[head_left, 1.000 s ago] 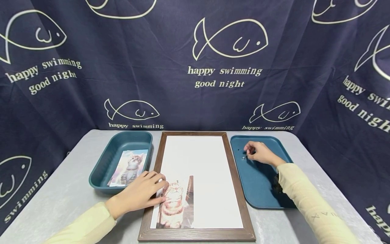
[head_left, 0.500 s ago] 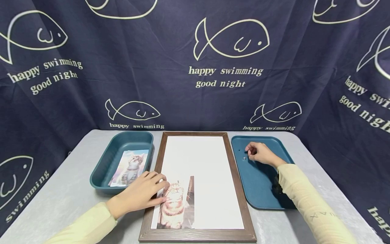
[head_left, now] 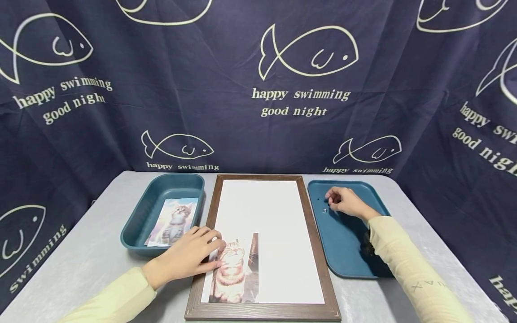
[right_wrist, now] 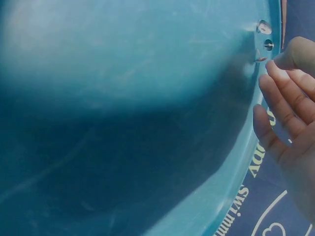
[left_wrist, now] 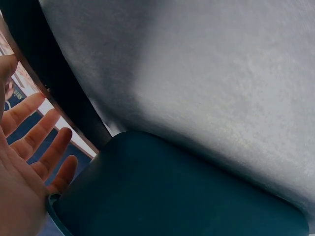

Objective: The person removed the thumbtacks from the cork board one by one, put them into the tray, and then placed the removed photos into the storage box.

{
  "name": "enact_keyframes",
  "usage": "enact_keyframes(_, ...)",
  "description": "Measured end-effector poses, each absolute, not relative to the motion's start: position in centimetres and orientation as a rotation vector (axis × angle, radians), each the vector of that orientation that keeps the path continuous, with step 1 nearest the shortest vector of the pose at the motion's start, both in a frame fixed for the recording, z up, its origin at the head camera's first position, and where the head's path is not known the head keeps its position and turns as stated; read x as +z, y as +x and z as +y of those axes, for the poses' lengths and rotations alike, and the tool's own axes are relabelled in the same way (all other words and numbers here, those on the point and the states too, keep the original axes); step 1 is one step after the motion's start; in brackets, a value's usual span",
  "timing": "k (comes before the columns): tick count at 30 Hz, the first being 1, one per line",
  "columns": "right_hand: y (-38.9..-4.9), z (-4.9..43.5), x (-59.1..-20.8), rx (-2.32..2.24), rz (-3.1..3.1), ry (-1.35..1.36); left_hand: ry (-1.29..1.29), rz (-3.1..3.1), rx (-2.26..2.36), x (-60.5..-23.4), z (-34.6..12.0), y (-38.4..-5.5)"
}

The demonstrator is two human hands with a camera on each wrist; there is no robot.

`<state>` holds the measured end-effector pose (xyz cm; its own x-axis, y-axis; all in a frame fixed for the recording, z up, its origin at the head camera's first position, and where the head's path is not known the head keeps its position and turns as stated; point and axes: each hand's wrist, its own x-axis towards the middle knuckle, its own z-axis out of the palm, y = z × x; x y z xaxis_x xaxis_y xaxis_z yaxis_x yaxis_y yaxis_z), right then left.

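Observation:
My left hand (head_left: 189,255) rests across the left side of a brown wooden frame (head_left: 210,206), its fingertips on a printed cat picture (head_left: 231,281). The picture lies at the lower left of the frame's white panel (head_left: 262,206). In the left wrist view, the left fingers (left_wrist: 37,135) are spread and relaxed. Over the blue tray (head_left: 343,262), my right hand (head_left: 346,202) has thumb and index finger bent toward each other. Small shiny pieces (right_wrist: 264,27) lie by the tray's edge, one right at the index fingertip (right_wrist: 271,68); I cannot tell whether it is pinched.
A deep blue-green bin (head_left: 139,215) stands left of the frame, with a kitten picture (head_left: 174,222) in it, close beside the left hand. A grey tabletop (head_left: 97,251) carries everything. Dark blue cloth (head_left: 234,58) with fish drawings hangs behind and at both sides.
The whole head view has shifted slightly to the right. Both hands keep nearly the same places, the left on the cat picture and the right over the tray.

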<state>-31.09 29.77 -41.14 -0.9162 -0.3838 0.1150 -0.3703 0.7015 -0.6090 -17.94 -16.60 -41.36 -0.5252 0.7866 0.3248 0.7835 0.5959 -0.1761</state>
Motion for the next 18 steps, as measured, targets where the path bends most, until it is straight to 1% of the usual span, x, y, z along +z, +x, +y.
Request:
enact_keyframes(4, -31.2, 29.4, -40.7, -0.970, 2.902, -0.619, -1.267, -2.461, 0.010, -41.3, -16.6, -17.9)
enact_keyframes(18, -30.7, 26.1, -39.2, -0.956, 2.882, -0.828, -1.267, -2.451, -0.014, -41.3, -16.7, -17.9)
